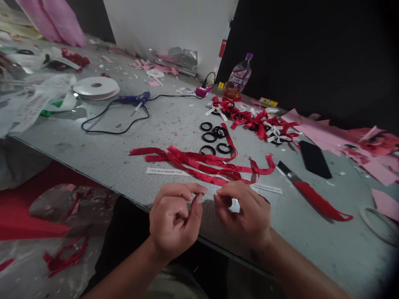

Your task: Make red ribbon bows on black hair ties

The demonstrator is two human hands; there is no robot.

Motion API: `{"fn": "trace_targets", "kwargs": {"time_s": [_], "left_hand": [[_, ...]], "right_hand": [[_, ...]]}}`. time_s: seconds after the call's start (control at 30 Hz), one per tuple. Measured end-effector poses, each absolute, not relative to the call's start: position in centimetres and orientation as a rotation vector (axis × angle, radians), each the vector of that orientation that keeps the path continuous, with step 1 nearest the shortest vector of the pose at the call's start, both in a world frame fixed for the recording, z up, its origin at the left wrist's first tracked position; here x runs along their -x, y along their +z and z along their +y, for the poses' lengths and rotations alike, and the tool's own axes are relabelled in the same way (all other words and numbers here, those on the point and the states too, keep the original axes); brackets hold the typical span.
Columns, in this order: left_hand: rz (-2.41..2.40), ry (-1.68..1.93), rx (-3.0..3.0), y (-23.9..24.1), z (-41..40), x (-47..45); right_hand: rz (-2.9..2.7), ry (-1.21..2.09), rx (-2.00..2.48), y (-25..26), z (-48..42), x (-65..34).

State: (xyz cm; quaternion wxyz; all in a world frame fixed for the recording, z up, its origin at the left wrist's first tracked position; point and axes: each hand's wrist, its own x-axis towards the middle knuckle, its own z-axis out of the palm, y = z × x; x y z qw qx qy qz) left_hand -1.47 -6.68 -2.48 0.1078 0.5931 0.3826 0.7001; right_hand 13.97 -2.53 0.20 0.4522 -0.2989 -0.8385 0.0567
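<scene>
Cropped forearms (134,265), pinched hands (170,218), ribbons (202,159) partly hidden

Ribbons (193,160) on the table (174,120), rings (215,133) behind
Knife (314,198) lies right of the ribbons, glue gun (134,98) left of the rings.

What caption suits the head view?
Left hand and right hand close together before red ribbon strips and black rings on a gray table.

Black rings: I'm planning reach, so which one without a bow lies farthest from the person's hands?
The black ring at the back left of the bowless group; the others all sit nearer the left hand and right hand.
</scene>
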Motion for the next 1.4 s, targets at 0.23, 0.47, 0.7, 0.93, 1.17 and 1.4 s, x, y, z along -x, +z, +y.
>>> {"fn": "trace_targets", "kwargs": {"time_s": [0.23, 0.47, 0.7, 0.93, 1.17, 1.4], "left_hand": [[1.206, 2.039, -1.956, -1.7, -7.2, 1.2], [1.164, 2.180, -2.151, -3.9, -7.2, 1.0], [1.095, 2.221, -2.339, -4.5, -7.0, 1.1], [0.946, 2.073, -2.535, -3.4, -7.2, 1.7], [0.957, 1.974, -2.612, -2.5, -7.2, 2.2], [1.004, 1.992, -2.547, -3.1, -7.5, 1.9]], "right_hand": [[-2.068, 0.188, 0.730, 0.0, -3.1, -13.8], [-2.063, 0.126, 0.784, 0.5, -3.4, -13.6], [-2.057, 0.096, 0.812, 0.7, -3.4, -13.4], [-2.051, 0.058, 0.786, 0.2, -3.6, -13.3], [-2.047, 0.043, 0.781, 0.0, -3.8, -13.3], [-2.071, 0.150, 0.777, 0.1, -4.0, -13.1]]}}
